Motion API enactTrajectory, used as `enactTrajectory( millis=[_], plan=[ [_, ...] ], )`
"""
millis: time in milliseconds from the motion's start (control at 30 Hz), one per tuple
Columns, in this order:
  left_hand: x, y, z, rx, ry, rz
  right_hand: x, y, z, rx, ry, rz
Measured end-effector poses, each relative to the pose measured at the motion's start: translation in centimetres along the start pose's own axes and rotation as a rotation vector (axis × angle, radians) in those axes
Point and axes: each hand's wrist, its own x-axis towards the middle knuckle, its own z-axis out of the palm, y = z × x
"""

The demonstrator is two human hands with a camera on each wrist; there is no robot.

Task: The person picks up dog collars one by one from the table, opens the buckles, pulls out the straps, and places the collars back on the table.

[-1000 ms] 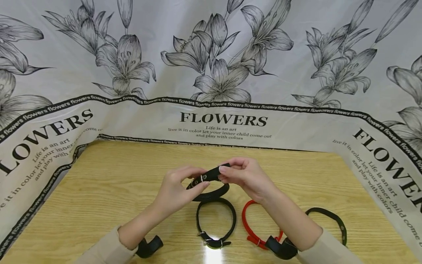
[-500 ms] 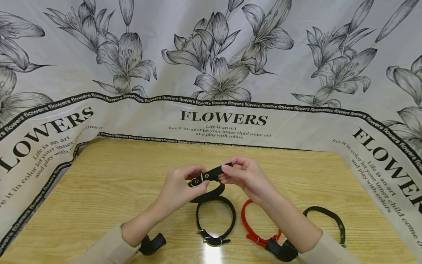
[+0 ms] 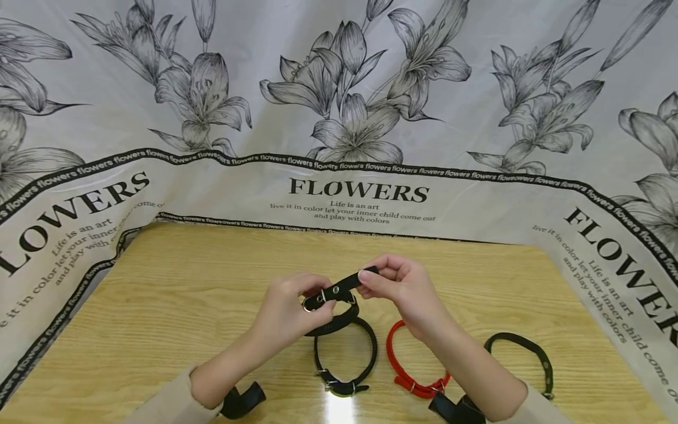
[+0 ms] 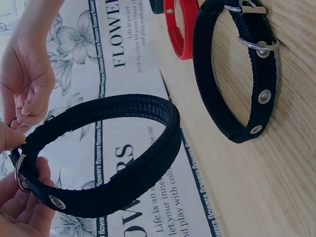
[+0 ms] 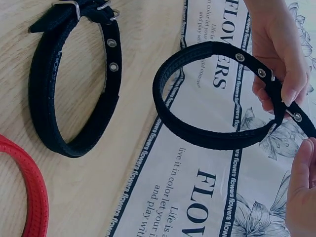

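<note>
One printed cloth (image 3: 339, 129): it is hung behind the bench (image 3: 175, 294) and decorated with flowers.
Left hand (image 3: 283, 305): the held black collar (image 4: 138, 182) is pinched by it beside a metal ring (image 4: 18, 174).
Right hand (image 3: 399, 288): the strap end (image 3: 349, 284) of this same collar is gripped tightly by it.
Held collar: it is raised above the bench, between both hands.
Other collars: a middle black collar (image 3: 346, 387), a red collar (image 3: 406, 384) and a right black collar (image 3: 532, 343) are laid on the bench.
Eyelets (image 4: 58, 202): silver-coloured ones are set in the held band.

Four collars (image 3: 347, 285), two hands (image 3: 286, 303)
</note>
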Motion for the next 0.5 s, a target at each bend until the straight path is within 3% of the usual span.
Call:
enactTrajectory(
  millis=[300, 500],
  plan=[
    [-0.3, 0.2, -0.5, -0.105, -0.011, -0.112, -0.1, -0.3, -0.9, 0.138, -0.013, -0.036],
    [-0.5, 0.0, -0.7, -0.162, -0.084, -0.172, -0.2, -0.5, -1.4, 0.195, -0.046, -0.058]
  ],
)
